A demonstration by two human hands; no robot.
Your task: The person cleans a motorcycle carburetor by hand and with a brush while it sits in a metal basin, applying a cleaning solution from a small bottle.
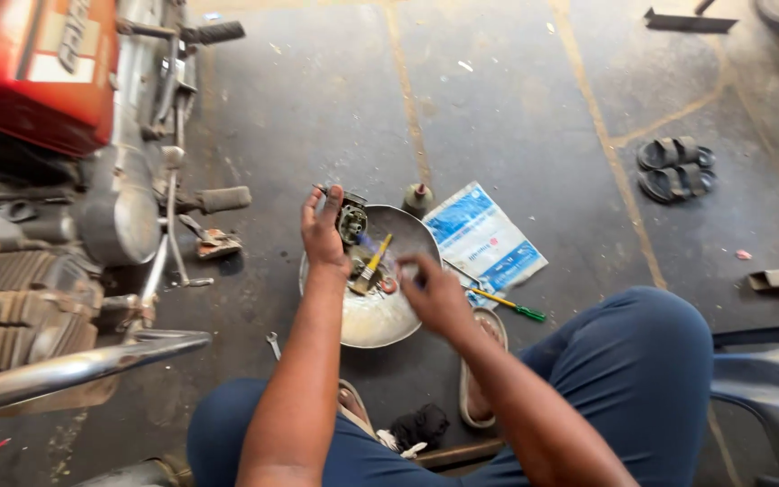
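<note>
My left hand [322,230] holds a small dark metal engine part [351,219], like a carburettor, above the far rim of a round metal bowl [371,316] on the floor. My right hand [435,293] hovers over the bowl's right side, fingers curled and blurred; whether it holds anything I cannot tell. Inside the bowl lie a yellow-handled brush [373,261] and small parts.
A red motorcycle [47,180] with exposed engine and chrome exhaust stands at left. A blue-white plastic bag [484,239], a green-yellow screwdriver [511,307], a small spanner [273,344], an oil can [418,197], black sandals [675,167] and a blue plastic chair [768,388] surround me.
</note>
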